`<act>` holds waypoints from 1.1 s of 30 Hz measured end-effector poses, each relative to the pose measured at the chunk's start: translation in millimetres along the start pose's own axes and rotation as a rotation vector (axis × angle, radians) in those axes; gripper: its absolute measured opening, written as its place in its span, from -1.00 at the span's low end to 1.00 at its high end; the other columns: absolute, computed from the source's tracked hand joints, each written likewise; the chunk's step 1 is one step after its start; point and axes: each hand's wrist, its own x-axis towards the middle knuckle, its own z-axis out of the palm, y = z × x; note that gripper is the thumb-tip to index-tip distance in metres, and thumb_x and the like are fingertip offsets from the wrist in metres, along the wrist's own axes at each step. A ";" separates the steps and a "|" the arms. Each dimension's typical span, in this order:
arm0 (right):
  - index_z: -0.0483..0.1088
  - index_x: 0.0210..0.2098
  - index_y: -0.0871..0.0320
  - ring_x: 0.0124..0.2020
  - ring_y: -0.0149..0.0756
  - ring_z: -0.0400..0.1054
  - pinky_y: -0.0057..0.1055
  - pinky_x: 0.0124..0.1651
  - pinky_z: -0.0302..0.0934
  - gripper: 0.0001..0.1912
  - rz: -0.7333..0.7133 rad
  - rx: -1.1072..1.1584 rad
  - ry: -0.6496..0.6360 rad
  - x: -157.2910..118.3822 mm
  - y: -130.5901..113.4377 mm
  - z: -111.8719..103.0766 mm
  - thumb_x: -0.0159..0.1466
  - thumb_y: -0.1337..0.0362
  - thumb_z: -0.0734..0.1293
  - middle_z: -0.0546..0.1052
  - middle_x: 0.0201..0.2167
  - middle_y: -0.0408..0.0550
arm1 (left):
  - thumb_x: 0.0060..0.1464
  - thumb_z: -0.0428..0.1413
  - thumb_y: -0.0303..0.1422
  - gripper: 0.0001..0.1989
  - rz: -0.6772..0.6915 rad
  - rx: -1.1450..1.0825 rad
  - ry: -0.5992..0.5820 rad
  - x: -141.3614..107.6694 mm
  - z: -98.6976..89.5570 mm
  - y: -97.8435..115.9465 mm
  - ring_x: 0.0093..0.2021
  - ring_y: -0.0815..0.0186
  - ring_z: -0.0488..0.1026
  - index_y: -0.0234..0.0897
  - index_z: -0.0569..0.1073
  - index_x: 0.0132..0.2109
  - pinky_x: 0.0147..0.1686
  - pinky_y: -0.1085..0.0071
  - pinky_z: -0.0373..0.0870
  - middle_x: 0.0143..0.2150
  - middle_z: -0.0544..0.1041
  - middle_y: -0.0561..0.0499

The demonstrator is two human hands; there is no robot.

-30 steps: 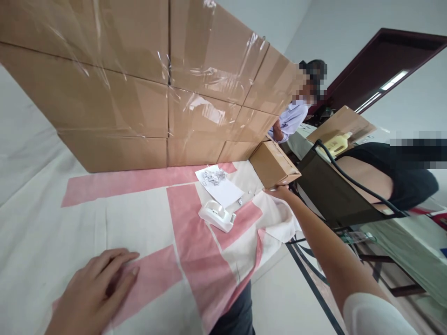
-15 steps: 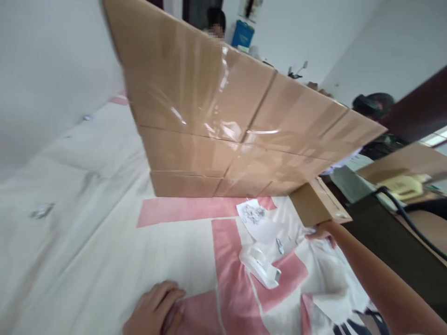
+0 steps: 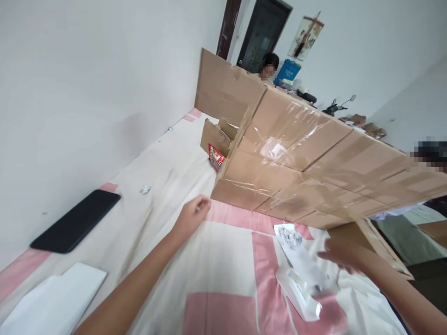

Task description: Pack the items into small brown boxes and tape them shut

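Observation:
My left hand (image 3: 193, 214) hovers over the sheet beside the lower left corner of a taped cardboard panel (image 3: 279, 172), its fingers curled in with nothing visible in them. On the right, my right hand (image 3: 340, 255) is smeared by motion, so its fingers cannot be read. It is above the bed, close to a cardboard flap (image 3: 352, 235) and a paper sheet with printed drawings (image 3: 291, 237). Below that paper lies a white tape dispenser (image 3: 298, 293). Clear tape strips shine across the panel's front.
A black phone-like slab (image 3: 77, 221) and white folded paper (image 3: 57, 298) lie at left on the bedsheet (image 3: 167, 288). Behind the panel are a smaller open carton (image 3: 216, 135) and a red snack packet (image 3: 216, 157). Two people's heads show beyond the cardboard.
The view has swung left, showing the slab, carton and packet. My left hand has lifted from the sheet towards the panel's corner. My right hand has come away from the flap's lower edge.

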 end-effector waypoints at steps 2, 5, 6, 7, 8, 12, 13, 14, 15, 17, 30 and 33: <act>0.41 -0.61 0.04 -0.63 -0.18 0.40 -0.23 -0.49 0.23 -0.58 -0.116 -0.010 -0.074 9.9 -87.1 -28.4 0.24 -0.06 0.34 0.47 -0.64 -0.02 | 0.16 0.05 -0.29 -0.85 -0.008 -0.032 0.122 40.2 8.2 -18.7 -0.27 0.30 0.44 -0.23 0.47 -0.22 -0.23 0.42 0.35 -0.28 0.54 0.00; 0.52 -0.13 0.03 -0.21 -0.12 0.52 -0.25 -0.18 0.35 -0.68 -0.591 -0.057 -0.021 38.9 -235.8 -66.0 0.34 -0.03 0.30 0.61 -0.21 0.01 | 0.17 0.00 -0.35 -0.82 -0.033 -0.079 0.193 67.9 20.6 -50.7 -0.31 0.32 0.41 -0.28 0.46 -0.18 -0.25 0.42 0.34 -0.31 0.53 0.00; 0.50 -0.04 0.06 -0.17 -0.11 0.51 -0.24 -0.10 0.35 -0.67 -0.686 -0.078 0.030 55.7 -284.2 -76.5 0.35 0.01 0.30 0.60 -0.17 0.03 | 0.16 0.01 -0.36 -0.83 -0.035 -0.095 0.194 70.1 22.9 -59.7 -0.32 0.33 0.40 -0.28 0.47 -0.19 -0.25 0.42 0.34 -0.32 0.52 0.00; 0.46 0.04 0.09 -0.11 -0.07 0.50 -0.19 -0.04 0.36 -0.63 -0.731 -0.129 0.065 77.0 -328.8 -86.0 0.35 0.03 0.31 0.59 -0.13 0.06 | 0.15 0.03 -0.36 -0.85 -0.035 -0.110 0.189 70.4 24.1 -67.2 -0.32 0.33 0.40 -0.28 0.48 -0.22 -0.24 0.42 0.34 -0.34 0.53 0.01; 0.41 0.13 0.12 -0.01 0.03 0.48 -0.11 0.03 0.35 -0.55 -0.697 -0.187 0.126 102.7 -367.9 -94.5 0.32 0.05 0.34 0.57 -0.04 0.13 | 0.14 0.04 -0.37 -0.86 -0.032 -0.127 0.181 69.9 24.3 -72.9 -0.32 0.33 0.41 -0.28 0.48 -0.23 -0.23 0.42 0.35 -0.34 0.53 0.01; -0.17 0.52 0.09 0.47 0.64 -0.30 0.55 0.25 -0.13 0.25 -0.130 -0.371 0.312 224.7 -451.5 -120.7 0.07 0.12 0.61 -0.17 0.52 0.38 | 0.16 0.02 -0.41 -0.83 -0.032 -0.187 0.184 69.3 19.4 -81.2 -0.32 0.35 0.43 -0.28 0.50 -0.19 -0.21 0.42 0.35 -0.29 0.56 -0.01; -0.28 0.53 0.09 0.46 0.69 -0.42 0.62 0.22 -0.21 0.35 0.011 -0.368 0.320 251.5 -455.2 -124.7 0.04 0.11 0.62 -0.28 0.53 0.42 | 0.16 0.02 -0.43 -0.82 -0.035 -0.196 0.188 70.2 17.8 -81.0 -0.32 0.35 0.44 -0.28 0.50 -0.17 -0.22 0.43 0.35 -0.29 0.57 -0.01; -0.35 0.54 0.10 0.46 0.70 -0.40 0.64 0.20 -0.21 0.37 0.141 -0.317 0.302 274.0 -454.4 -126.9 0.07 0.07 0.61 -0.31 0.52 0.48 | 0.16 0.02 -0.44 -0.83 -0.041 -0.202 0.191 71.2 16.3 -80.4 -0.34 0.36 0.44 -0.28 0.50 -0.18 -0.23 0.43 0.35 -0.30 0.57 -0.01; -0.36 0.54 0.12 0.46 0.67 -0.28 0.63 0.19 -0.17 0.31 0.222 -0.229 0.317 291.8 -450.6 -127.1 0.13 0.02 0.56 -0.23 0.50 0.55 | 0.16 0.02 -0.44 -0.83 -0.049 -0.204 0.194 72.3 15.0 -79.6 -0.36 0.36 0.44 -0.28 0.50 -0.18 -0.26 0.44 0.35 -0.32 0.56 0.00; -0.32 0.54 0.16 0.40 0.54 0.03 0.53 0.17 0.00 0.13 0.267 -0.117 0.354 313.1 -440.3 -121.4 0.27 0.01 0.46 0.05 0.40 0.64 | 0.16 0.04 -0.44 -0.85 -0.065 -0.205 0.207 74.2 12.9 -77.7 -0.39 0.37 0.43 -0.27 0.50 -0.18 -0.30 0.45 0.34 -0.33 0.56 0.01; -0.29 0.52 0.02 0.16 0.09 0.38 -0.07 0.17 0.24 -0.21 -0.554 -0.059 0.630 222.6 -493.3 -108.3 0.45 0.21 0.22 0.41 0.19 0.22 | 0.30 0.08 -0.35 -0.87 -0.074 -0.023 0.330 76.0 -6.2 -76.5 -0.23 0.32 0.50 -0.29 0.50 -0.14 -0.11 0.34 0.46 -0.25 0.55 -0.01; -0.40 0.52 0.02 0.01 -0.06 0.44 -0.21 0.06 0.29 -0.11 -0.818 0.067 0.592 142.9 -486.4 -122.0 0.41 0.22 0.24 0.49 0.07 0.08 | 0.31 0.14 -0.21 -0.70 -0.075 0.041 0.310 72.3 -12.3 -65.9 -0.08 0.24 0.53 -0.31 0.48 0.05 -0.05 0.18 0.54 -0.02 0.54 -0.08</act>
